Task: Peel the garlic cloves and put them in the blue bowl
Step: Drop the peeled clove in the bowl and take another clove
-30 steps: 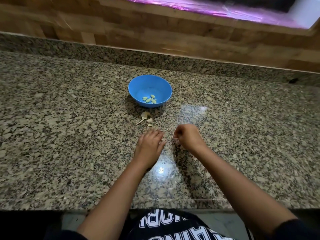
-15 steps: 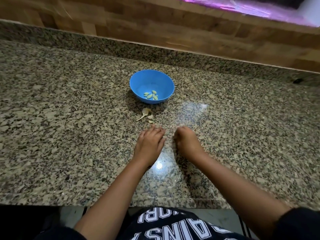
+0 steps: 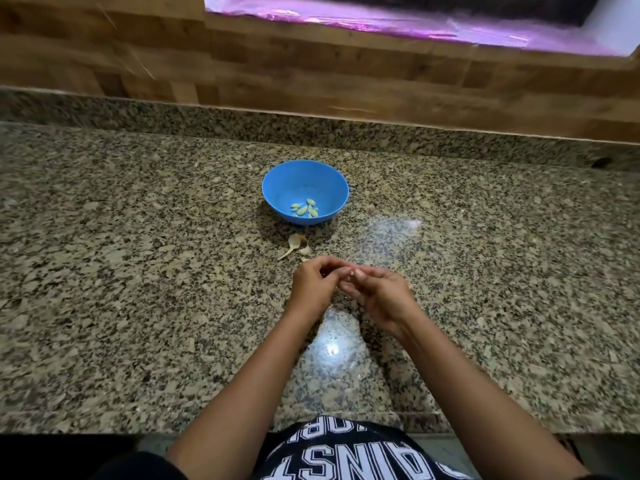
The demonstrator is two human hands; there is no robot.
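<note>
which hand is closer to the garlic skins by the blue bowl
Left. The left hand is just on the near side of the garlic skins; the right hand is further to the right.

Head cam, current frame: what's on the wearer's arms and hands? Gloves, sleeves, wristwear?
No gloves: the left hand and right hand are bare, as are both forearms; no watch or band shows at the wrists. A dark sleeve starts near the left elbow at the bottom edge. The shirt is black with white block lettering.
</note>
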